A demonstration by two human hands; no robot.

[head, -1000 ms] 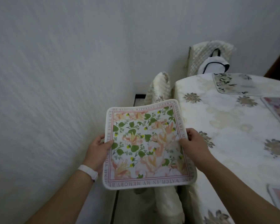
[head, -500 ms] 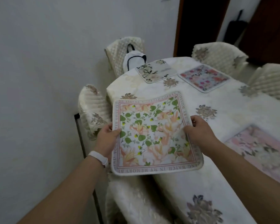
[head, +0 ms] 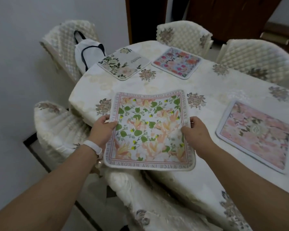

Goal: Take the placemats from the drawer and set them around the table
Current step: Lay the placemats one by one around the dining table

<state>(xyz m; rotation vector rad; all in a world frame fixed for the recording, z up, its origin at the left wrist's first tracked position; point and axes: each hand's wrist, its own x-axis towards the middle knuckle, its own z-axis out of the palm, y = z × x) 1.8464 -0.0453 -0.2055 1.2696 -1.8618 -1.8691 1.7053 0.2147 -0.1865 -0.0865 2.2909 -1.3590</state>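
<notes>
I hold a square placemat point(head: 148, 130) with green leaves, peach flowers and a lettered border over the near left part of the table point(head: 212, 90). My left hand point(head: 102, 130) grips its left edge and my right hand point(head: 197, 135) grips its right edge. The mat's near edge hangs past the table's edge; I cannot tell whether its far part touches the cloth. Three other mats lie flat on the cream flowered tablecloth: a grey-green floral one point(head: 123, 65) at the far left, a blue and red one point(head: 177, 62) beside it, and a pink one point(head: 255, 135) at the right.
Quilted cream chairs ring the table: one far left point(head: 63, 45) with a white bag point(head: 88, 50) on it, one near left point(head: 57, 130), two at the back point(head: 183, 34) point(head: 257, 59), one just below the held mat point(head: 157, 205). A white wall stands on the left, dark wooden doors behind.
My view has swung from the wall to the table. Both hands have carried the placemat forward and rightward, from beside the table to above its near left part.
</notes>
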